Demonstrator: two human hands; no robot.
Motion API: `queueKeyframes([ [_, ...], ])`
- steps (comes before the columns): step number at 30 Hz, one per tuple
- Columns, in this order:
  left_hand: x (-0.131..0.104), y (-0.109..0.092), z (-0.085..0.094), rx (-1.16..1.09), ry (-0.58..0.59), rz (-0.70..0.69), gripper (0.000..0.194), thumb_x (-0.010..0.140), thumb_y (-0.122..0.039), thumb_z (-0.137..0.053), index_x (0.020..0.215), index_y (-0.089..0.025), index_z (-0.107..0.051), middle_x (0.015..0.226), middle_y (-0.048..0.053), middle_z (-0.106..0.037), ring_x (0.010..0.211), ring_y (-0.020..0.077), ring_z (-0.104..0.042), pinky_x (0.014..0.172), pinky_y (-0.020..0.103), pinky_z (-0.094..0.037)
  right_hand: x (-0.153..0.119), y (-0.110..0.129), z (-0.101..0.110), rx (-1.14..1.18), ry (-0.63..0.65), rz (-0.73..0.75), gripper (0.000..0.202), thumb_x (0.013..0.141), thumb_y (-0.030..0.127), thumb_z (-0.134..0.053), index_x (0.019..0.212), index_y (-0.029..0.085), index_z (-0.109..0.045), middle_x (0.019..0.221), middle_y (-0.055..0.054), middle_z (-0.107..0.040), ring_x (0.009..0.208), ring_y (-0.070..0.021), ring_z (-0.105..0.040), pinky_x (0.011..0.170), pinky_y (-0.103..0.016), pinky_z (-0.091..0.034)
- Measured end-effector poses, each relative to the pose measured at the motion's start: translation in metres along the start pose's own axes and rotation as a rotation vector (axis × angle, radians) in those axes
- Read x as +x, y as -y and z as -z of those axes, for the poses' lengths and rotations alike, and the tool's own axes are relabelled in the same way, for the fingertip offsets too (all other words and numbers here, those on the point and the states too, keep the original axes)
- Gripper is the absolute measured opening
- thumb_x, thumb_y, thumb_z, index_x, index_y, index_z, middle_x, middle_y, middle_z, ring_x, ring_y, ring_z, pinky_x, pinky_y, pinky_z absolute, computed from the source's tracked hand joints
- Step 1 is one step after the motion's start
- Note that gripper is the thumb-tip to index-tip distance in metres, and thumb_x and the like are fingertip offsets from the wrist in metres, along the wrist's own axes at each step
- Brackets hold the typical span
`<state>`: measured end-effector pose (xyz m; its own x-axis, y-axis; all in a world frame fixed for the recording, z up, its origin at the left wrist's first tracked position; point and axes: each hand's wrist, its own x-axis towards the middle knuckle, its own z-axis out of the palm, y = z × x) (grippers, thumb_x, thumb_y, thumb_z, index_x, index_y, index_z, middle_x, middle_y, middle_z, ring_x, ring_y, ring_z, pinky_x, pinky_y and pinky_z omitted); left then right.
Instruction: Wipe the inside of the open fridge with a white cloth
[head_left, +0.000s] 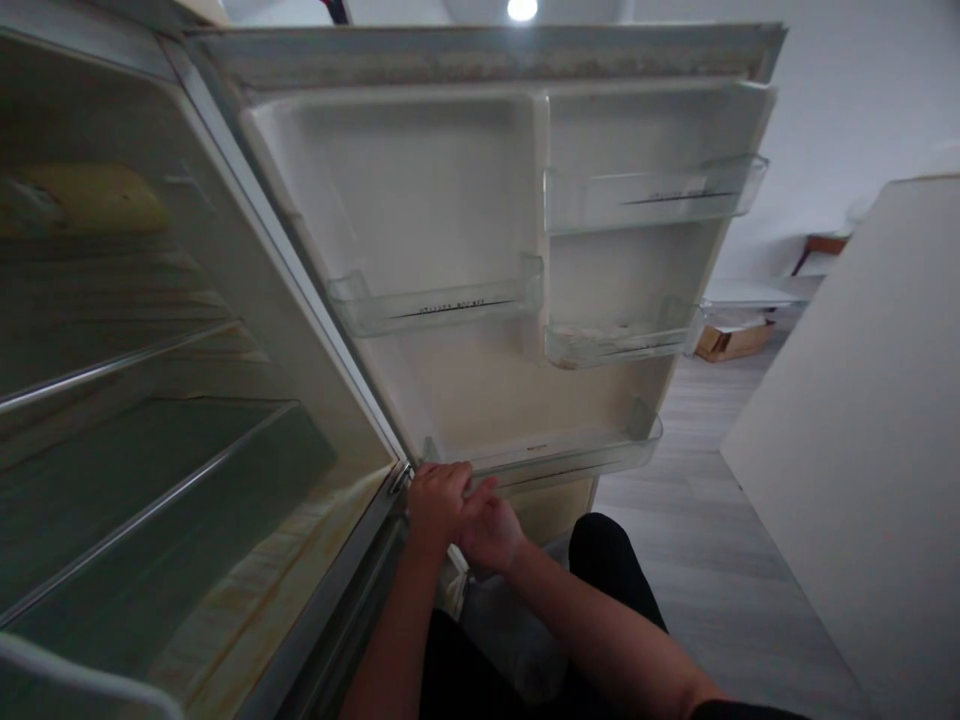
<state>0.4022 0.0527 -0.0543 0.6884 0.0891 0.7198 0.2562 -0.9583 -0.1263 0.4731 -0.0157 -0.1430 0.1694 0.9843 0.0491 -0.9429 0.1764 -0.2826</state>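
A refrigerator door (435, 390) stands wide open, hinged beside the compartment on the left. My left hand (439, 500) is at its lower hinge corner, next to a metal hinge (401, 478), with the fingers curled. Close against it is my right hand (491, 530), palm turned partly up and fingers bent. Whatever the fingers grip is hidden between the two hands. Just above them runs the clear bottom door bin (577, 462).
Glass shelves (150, 510) and a stained compartment floor (300, 560) lie at left. More clear bins (450, 305) line the door. My knee (611, 555) is below it. A white panel (862, 430) stands at right, with a cardboard box (735, 340) behind on the floor.
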Motion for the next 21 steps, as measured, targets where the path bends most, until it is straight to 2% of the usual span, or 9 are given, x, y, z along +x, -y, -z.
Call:
queueKeyframes([
  [6,-0.003,0.005,0.001,-0.001,-0.029,-0.023,0.044,0.101,-0.048,-0.045,0.064,-0.024,-0.052,0.057,-0.002,-0.061,0.059,0.0196,-0.062,0.071,0.037,-0.04,-0.08,0.072,0.005,-0.011,-0.157,0.242,0.034,0.1,0.032,-0.039,0.114,0.021,-0.067,0.118,-0.005,-0.074,0.11,-0.0188,-0.068,0.108,-0.043,-0.047],
  [11,-0.004,0.005,0.003,-0.012,-0.027,-0.027,0.048,0.1,-0.055,-0.047,0.065,-0.023,-0.055,0.057,-0.002,-0.062,0.06,0.0201,-0.063,0.072,0.037,-0.039,-0.143,0.141,0.001,0.045,-0.586,0.554,0.042,0.102,0.033,-0.028,0.117,0.022,-0.066,0.096,-0.006,-0.077,0.094,-0.0223,-0.072,0.095,-0.049,-0.055],
  [13,-0.004,0.005,0.004,-0.018,-0.027,-0.023,0.046,0.099,-0.053,-0.048,0.066,-0.023,-0.057,0.057,-0.001,-0.063,0.061,0.0205,-0.063,0.072,0.037,-0.039,-0.161,0.167,-0.002,0.041,-0.702,0.652,0.042,0.101,0.03,-0.026,0.114,0.021,-0.066,0.09,-0.006,-0.077,0.088,-0.022,-0.073,0.086,-0.048,-0.058],
  [18,-0.003,0.004,0.007,-0.041,-0.005,-0.01,0.047,0.099,-0.052,-0.047,0.063,-0.023,-0.057,0.057,0.0,-0.063,0.061,0.0211,-0.062,0.071,0.036,-0.039,-0.196,0.208,-0.012,0.03,-0.854,0.882,0.042,0.099,0.028,-0.026,0.11,0.02,-0.066,0.084,-0.006,-0.075,0.073,-0.0191,-0.072,0.068,-0.039,-0.061],
  [21,-0.004,0.004,0.007,-0.031,0.005,-0.025,0.047,0.1,-0.054,-0.046,0.067,-0.022,-0.061,0.061,0.001,-0.065,0.064,0.0215,-0.063,0.072,0.036,-0.04,-0.216,0.226,-0.028,-0.042,-0.864,1.003,0.046,0.098,0.03,-0.025,0.109,0.018,-0.068,0.093,-0.01,-0.076,0.079,-0.0203,-0.074,0.069,-0.039,-0.062],
])
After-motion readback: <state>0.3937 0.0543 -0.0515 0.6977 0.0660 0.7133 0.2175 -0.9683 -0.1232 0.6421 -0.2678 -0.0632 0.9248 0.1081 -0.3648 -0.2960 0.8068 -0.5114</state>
